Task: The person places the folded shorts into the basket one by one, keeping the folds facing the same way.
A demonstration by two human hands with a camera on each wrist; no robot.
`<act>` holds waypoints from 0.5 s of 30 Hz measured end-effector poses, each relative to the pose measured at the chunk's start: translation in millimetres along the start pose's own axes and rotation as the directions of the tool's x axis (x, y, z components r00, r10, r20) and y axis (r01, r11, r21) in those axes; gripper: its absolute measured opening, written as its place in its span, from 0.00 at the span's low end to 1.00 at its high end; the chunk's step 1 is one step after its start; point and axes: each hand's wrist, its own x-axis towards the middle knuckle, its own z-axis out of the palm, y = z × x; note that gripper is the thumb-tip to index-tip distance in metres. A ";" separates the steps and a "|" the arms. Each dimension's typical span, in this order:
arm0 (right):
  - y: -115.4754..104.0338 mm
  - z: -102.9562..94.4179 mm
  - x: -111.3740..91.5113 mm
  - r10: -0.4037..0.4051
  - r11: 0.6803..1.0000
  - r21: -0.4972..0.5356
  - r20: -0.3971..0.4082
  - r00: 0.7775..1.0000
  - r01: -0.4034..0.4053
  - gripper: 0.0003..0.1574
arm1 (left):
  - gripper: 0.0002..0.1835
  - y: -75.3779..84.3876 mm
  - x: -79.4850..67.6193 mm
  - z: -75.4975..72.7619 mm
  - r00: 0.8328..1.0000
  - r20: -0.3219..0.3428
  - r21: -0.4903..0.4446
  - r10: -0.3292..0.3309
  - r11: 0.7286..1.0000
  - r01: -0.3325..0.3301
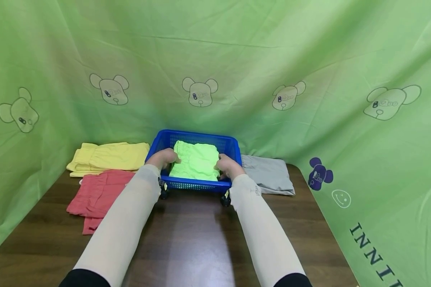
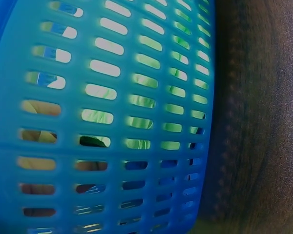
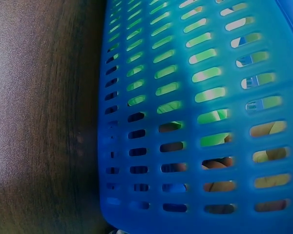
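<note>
A folded neon-green garment [image 1: 195, 161] with a gathered edge, perhaps pants or shorts, lies within the blue plastic basket [image 1: 192, 185]. My left hand [image 1: 164, 158] reaches over the basket's left side and grips the garment's left edge, thumb on top. Opposite it, my right hand [image 1: 230, 166] holds the right edge. In both wrist views the slotted basket wall [image 2: 63, 151] fills much of the picture. Through its slots show parts of the fingers [image 3: 219, 186] and green cloth; the fingertips under the cloth are hidden.
Left of the basket lie a folded yellow garment [image 1: 109, 155] and a folded red garment [image 1: 95, 195], partly behind my left forearm. A folded grey garment [image 1: 269, 173] lies to the right. Behind the brown wooden table [image 1: 190, 243] hangs a green printed curtain [image 1: 237, 56].
</note>
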 end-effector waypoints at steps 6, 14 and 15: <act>1.1 1.5 -1.2 -0.002 1.000 -0.004 -0.001 1.000 0.002 0.49 | 0.28 -0.5 2.0 -0.6 1.000 -0.011 0.033 -0.008 0.999 0.008; 2.8 4.8 0.3 -0.038 0.995 -0.093 -0.035 0.999 0.034 0.48 | 0.23 0.4 0.6 2.3 0.998 -0.066 0.086 -0.010 0.996 0.016; 3.2 5.6 1.4 -0.039 0.993 -0.113 -0.046 0.998 0.034 0.48 | 0.27 0.7 0.2 2.7 0.998 -0.068 0.095 -0.013 0.995 0.020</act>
